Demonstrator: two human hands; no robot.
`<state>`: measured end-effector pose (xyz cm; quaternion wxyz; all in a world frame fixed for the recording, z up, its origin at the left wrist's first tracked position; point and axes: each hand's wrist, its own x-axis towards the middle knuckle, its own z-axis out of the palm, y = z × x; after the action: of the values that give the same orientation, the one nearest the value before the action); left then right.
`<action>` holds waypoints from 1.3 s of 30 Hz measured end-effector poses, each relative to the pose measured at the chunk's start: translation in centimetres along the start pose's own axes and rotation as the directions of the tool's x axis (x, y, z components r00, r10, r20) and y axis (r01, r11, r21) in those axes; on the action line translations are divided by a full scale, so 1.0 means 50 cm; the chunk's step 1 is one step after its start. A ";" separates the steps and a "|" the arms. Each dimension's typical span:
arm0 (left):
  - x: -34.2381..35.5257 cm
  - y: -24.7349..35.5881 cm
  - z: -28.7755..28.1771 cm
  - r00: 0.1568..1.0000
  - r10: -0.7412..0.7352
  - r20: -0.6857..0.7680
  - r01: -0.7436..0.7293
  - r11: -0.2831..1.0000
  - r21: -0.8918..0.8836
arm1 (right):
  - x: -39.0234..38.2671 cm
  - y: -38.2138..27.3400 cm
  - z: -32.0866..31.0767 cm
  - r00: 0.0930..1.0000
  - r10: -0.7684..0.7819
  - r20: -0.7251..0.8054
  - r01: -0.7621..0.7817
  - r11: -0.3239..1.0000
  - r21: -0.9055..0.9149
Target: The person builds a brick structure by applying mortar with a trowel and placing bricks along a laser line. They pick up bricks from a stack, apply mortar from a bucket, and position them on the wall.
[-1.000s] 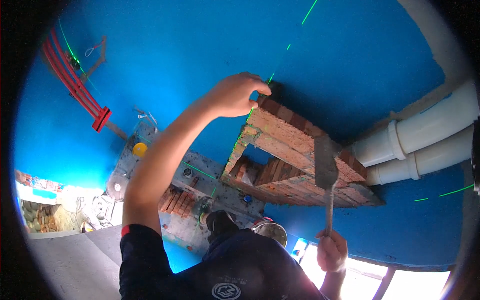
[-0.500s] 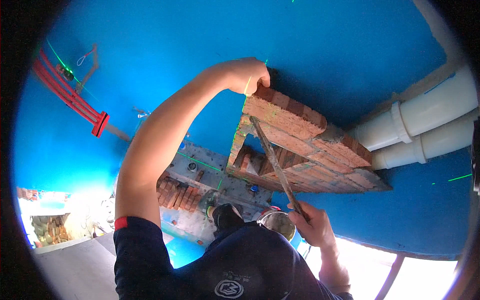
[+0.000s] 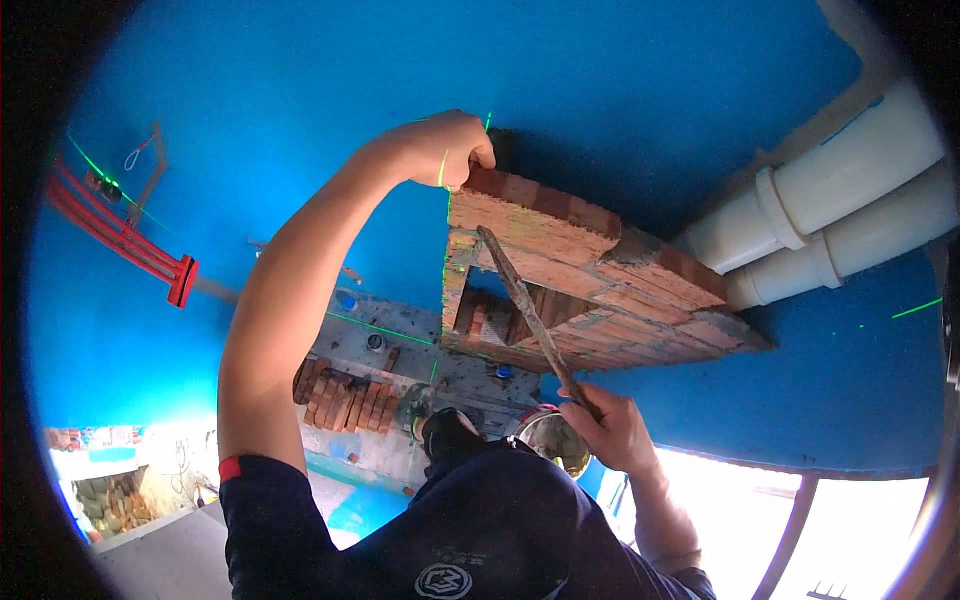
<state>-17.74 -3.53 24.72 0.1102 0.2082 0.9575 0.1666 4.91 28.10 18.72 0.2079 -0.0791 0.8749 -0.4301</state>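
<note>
Blue wall [image 3: 650,70]: behind the brickwork [image 3: 540,218], with thin green light lines [image 3: 917,309].
Left hand [image 3: 455,145]: fingers bent, at top corner of brickwork; fingertips partly hidden, firm hold or not impossible to tell.
Right hand [image 3: 612,430]: closed around handle of one trowel [image 3: 530,305]; blade seen edge-on before brickwork, contact unclear.
White pipes [image 3: 840,170]: two, far ends cut off.
Bucket [image 3: 548,432]: one, partly hidden.
Room for moving: wide stretch of wall above brickwork.
</note>
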 end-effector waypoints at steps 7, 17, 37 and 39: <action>0.007 -0.005 0.002 1.000 -0.021 0.005 0.021 1.000 0.001 | 0.005 0.003 -0.001 0.999 -0.011 -0.032 0.013 0.998 0.057; -0.004 -0.009 0.022 0.966 0.188 -0.177 -0.194 0.981 -0.012 | 0.008 0.023 -0.006 0.998 0.045 -0.036 -0.040 0.991 0.130; 0.026 0.024 0.016 0.991 0.136 -0.010 -0.136 0.991 0.000 | 0.009 0.021 -0.066 0.999 -0.033 -0.033 0.024 0.970 -0.243; 0.026 0.017 0.021 0.981 0.180 -0.069 -0.177 0.983 0.047 | 0.004 0.033 -0.065 0.986 -0.157 -0.047 0.140 0.957 -0.253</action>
<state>-18.31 -1.92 23.87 0.0554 0.2892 0.9415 0.1639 3.38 31.39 19.14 0.1340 -0.1557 0.9200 -0.3338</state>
